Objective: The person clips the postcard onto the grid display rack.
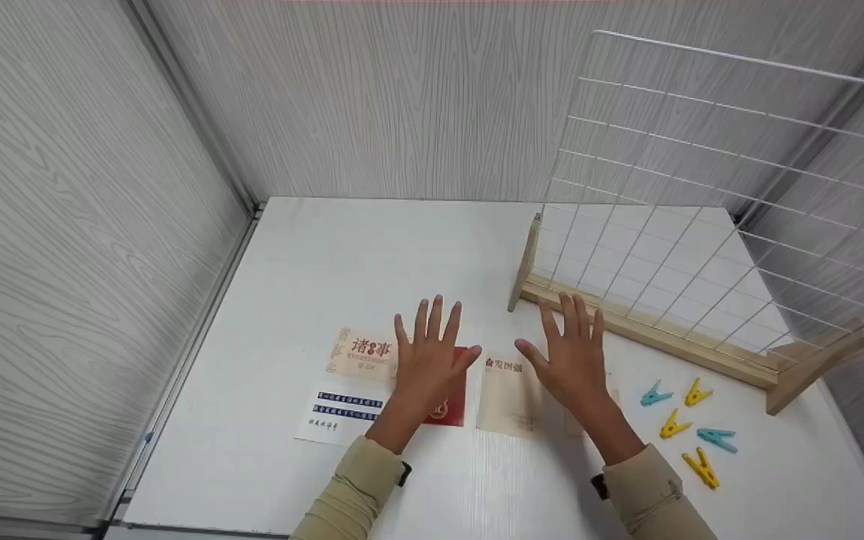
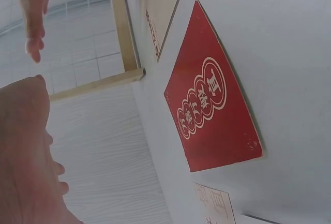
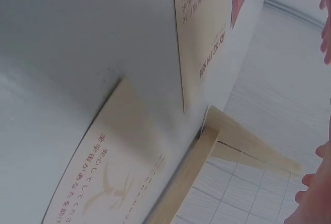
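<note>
My left hand [image 1: 427, 366] hovers over the cards with its fingers spread and nothing in it. Beneath it lies a red card [image 2: 212, 100] with pale round lettering, partly covered by the hand in the head view. My right hand [image 1: 576, 367], fingers also spread, hangs above a beige card [image 3: 114, 167] that it mostly hides from the head camera. Between the hands is another beige card [image 1: 505, 405] with dark lettering. Left of the left hand lie a cream card [image 1: 357, 352] with red characters and a white card [image 1: 327, 427] with blue strips.
A white wire grid [image 1: 672, 180] stands upright in a wooden base [image 1: 672, 341] at the back right. Several yellow and blue clothespins, among them a yellow clothespin [image 1: 700, 469] and a blue clothespin [image 1: 717, 439], lie right of the right hand. Panel walls surround the white table [image 1: 252, 337].
</note>
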A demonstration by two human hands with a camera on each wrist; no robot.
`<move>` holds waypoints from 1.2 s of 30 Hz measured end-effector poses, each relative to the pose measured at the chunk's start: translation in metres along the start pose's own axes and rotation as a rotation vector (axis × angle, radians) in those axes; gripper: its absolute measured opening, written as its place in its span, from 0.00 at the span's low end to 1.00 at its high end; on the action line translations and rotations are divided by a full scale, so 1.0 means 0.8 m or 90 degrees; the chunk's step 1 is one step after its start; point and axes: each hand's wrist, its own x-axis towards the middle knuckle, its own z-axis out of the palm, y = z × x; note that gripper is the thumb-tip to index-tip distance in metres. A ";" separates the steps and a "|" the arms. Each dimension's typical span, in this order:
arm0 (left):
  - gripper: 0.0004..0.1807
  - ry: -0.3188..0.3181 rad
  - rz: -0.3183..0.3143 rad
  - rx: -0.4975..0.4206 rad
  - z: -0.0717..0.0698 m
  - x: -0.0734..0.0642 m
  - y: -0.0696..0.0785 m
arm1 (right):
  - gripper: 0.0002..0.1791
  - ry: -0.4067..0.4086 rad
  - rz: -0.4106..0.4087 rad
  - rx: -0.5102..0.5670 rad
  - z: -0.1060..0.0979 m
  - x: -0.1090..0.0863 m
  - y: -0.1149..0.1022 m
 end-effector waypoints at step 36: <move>0.21 0.186 0.046 -0.447 -0.005 0.157 0.084 | 0.26 0.327 0.461 0.323 -0.155 -0.081 0.212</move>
